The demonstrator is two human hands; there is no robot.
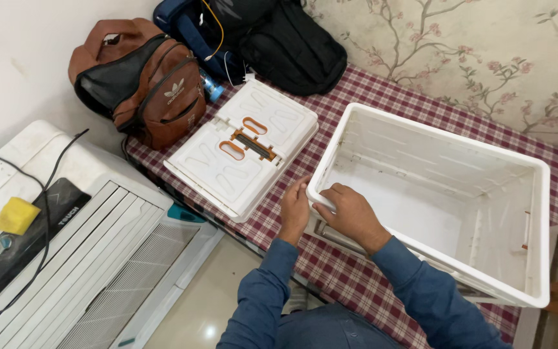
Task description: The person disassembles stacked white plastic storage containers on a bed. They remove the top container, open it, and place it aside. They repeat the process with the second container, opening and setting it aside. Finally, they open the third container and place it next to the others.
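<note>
A large white plastic box (524,174) stands open and empty on a table with a red checked cloth (350,271). My right hand (350,213) grips the box's near left corner, fingers curled over the rim. My left hand (294,210) presses against the outside of that same corner, fingers pointing up. Both arms wear blue sleeves. To the left of the box lies its white lid (243,145), flat on the cloth, with two orange handles (243,137) in the middle.
A brown backpack (146,77) and a black bag (285,42) lean at the back of the table against the wall. A white air cooler (98,258) stands at the left, with a yellow object (16,215) and a black cable on top.
</note>
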